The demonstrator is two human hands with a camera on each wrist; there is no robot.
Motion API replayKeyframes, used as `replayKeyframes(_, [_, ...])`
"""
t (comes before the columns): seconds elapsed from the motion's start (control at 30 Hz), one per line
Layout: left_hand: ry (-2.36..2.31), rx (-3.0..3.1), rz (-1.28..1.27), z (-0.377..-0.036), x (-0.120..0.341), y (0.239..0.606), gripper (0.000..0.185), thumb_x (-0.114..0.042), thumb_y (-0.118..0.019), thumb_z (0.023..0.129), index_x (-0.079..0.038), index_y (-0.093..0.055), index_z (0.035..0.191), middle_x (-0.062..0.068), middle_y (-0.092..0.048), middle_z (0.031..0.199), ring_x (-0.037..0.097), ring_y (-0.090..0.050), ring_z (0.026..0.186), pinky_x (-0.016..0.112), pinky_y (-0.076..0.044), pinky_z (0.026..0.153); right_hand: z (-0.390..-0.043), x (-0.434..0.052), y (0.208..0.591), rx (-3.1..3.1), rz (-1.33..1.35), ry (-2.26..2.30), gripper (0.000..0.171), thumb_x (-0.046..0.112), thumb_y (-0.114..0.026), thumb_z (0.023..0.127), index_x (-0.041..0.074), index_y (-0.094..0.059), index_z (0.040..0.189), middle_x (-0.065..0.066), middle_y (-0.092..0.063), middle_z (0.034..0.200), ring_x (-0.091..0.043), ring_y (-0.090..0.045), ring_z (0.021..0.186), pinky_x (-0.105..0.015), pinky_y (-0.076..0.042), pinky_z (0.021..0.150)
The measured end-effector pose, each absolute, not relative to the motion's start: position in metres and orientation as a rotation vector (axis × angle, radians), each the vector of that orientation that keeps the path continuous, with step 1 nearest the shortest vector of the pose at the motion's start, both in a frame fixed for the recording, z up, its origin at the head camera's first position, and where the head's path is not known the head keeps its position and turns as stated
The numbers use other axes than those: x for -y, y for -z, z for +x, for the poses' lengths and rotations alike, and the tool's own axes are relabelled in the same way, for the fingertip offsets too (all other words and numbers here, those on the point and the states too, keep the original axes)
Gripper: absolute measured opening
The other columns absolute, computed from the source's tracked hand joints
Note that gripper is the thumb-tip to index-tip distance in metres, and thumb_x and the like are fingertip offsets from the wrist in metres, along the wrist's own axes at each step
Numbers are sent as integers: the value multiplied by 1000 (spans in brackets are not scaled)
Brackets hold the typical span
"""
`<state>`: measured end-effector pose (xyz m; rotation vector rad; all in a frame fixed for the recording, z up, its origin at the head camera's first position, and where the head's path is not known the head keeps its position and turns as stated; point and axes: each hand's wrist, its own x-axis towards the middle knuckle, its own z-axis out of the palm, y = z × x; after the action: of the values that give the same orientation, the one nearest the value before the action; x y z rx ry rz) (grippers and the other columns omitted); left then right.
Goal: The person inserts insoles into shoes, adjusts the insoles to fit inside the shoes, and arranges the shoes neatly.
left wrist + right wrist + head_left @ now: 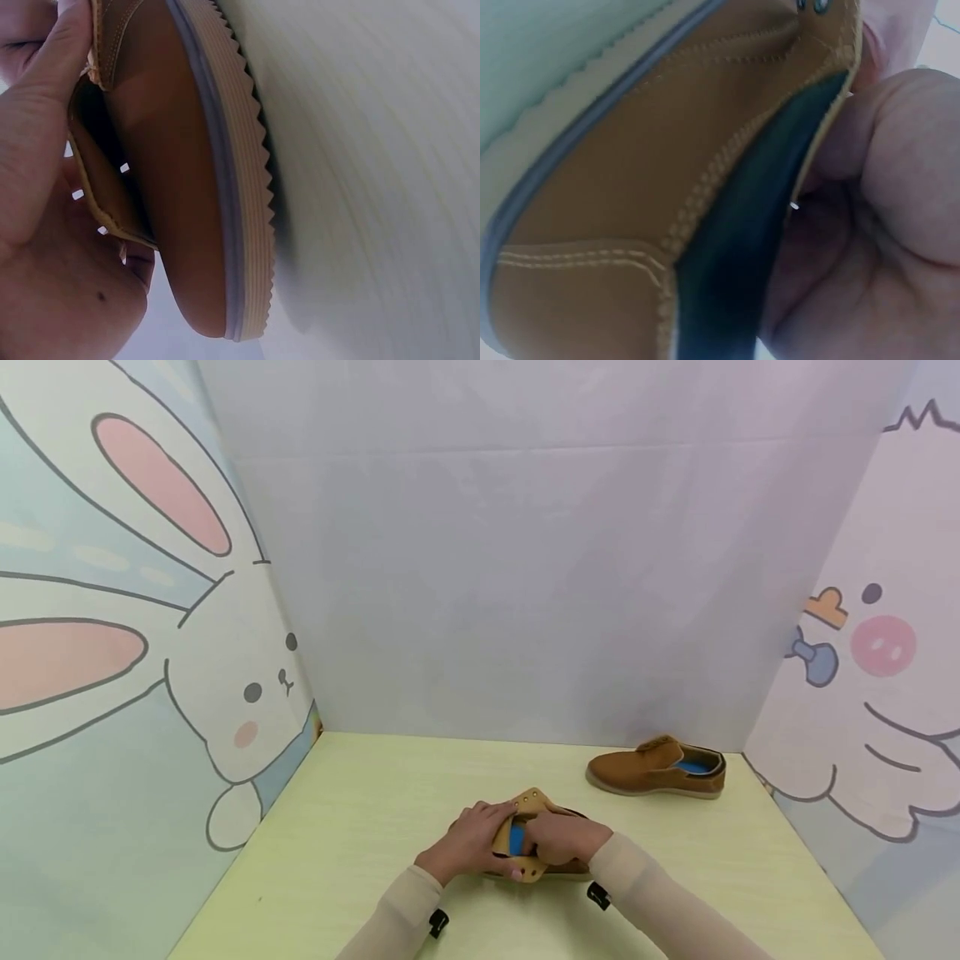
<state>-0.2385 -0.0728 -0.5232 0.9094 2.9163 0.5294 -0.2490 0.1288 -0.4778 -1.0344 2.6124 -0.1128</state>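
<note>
A brown shoe (531, 870) with a blue insole (517, 838) lies on its sole on the table, toe to the left. My left hand (472, 841) grips it over the front, thumb on the near eyelet flap and fingers on the far one, the flaps spread apart. Into the opening reaches my right hand (561, 837), its fingertips hidden inside; I cannot tell whether they hold anything. The left wrist view shows the shoe's ridged pale sole (244, 187) along the table. Up close in the right wrist view are the stitched side (615, 195) and dark lining (742, 217).
A second brown shoe (630, 773), also blue inside, stands at the back right of the pale yellow table (375, 777), toe left. A grey back wall (480, 593) and side walls with a cartoon rabbit (240, 693) and a white cartoon animal (832, 710) enclose the table.
</note>
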Motion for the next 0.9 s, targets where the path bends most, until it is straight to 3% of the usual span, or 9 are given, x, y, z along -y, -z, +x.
replayKeyframes(0.2, [-535, -2913, 918, -238, 71, 525, 105, -72, -74, 76, -17, -38, 158, -1, -44, 156, 22, -46, 133, 44, -41, 102, -254, -125, 479, -2594, -1042, 114, 26, 7, -65, 97, 29, -80, 96, 16, -62, 80, -5, -49, 72, -23, -44, 71])
replayKeyframes(0.43, [-511, -2937, 919, -240, 69, 524, 105, -73, -74, 76, -19, -37, 158, -2, -45, 155, 21, -46, 133, 44, -41, 104, -257, -122, 479, -2597, -1021, 153, 27, 8, -64, 98, 31, -78, 93, 15, -57, 77, -6, -48, 71, -25, -41, 69])
replayKeyframes(0.67, [-490, -2954, 932, -239, 72, 522, 106, -73, -74, 75, -18, -37, 158, -1, -45, 155, 20, -46, 132, 43, -41, 104, -261, -120, 484, -2685, -956, 164, 15, 9, -65, 98, 18, -70, 87, 9, -59, 81, -9, -50, 72, -29, -45, 71])
replayKeyframes(0.9, [-456, -2958, 942, -238, 74, 522, 105, -72, -74, 76, -16, -38, 157, 1, -47, 154, 21, -48, 128, 42, -41, 103, -251, -128, 469, -2741, -879, 71, 12, 6, -65, 96, 12, -69, 86, 4, -58, 79, -12, -50, 68, -31, -49, 71])
